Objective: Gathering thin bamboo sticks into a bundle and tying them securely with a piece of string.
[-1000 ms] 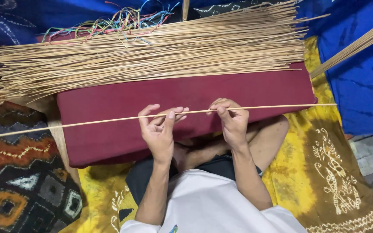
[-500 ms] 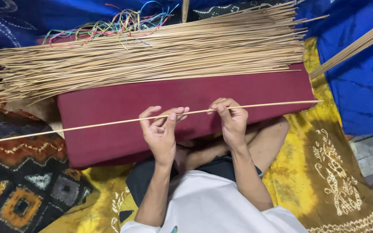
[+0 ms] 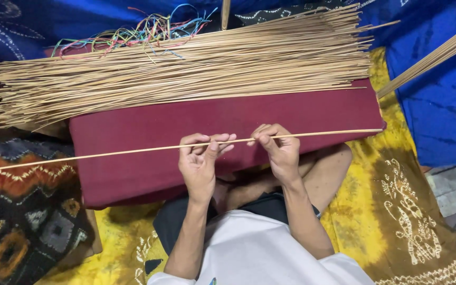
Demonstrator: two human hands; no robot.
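Note:
I hold one long thin tan stick (image 3: 333, 133) level across a dark red cushion (image 3: 133, 174) in front of me. My left hand (image 3: 201, 161) pinches the stick near its middle, fingers stretched along it. Just to the right, my right hand (image 3: 278, 150) grips the same stick with curled fingers. The stick runs from the far left edge of the view to past the cushion's right end. A big pile of similar sticks (image 3: 186, 68) lies across the cushion's far side.
Coloured threads (image 3: 143, 31) lie tangled behind the stick pile. A yellow patterned cloth (image 3: 402, 211) covers the floor under me, blue cloth (image 3: 444, 105) lies to the right. A dark patterned pillow (image 3: 22, 221) sits at the left. More sticks (image 3: 434, 58) slant in at upper right.
The single stick has slid leftwards through my hands, so its right end now stops near the cushion's right end. Both hands stay in about the same place.

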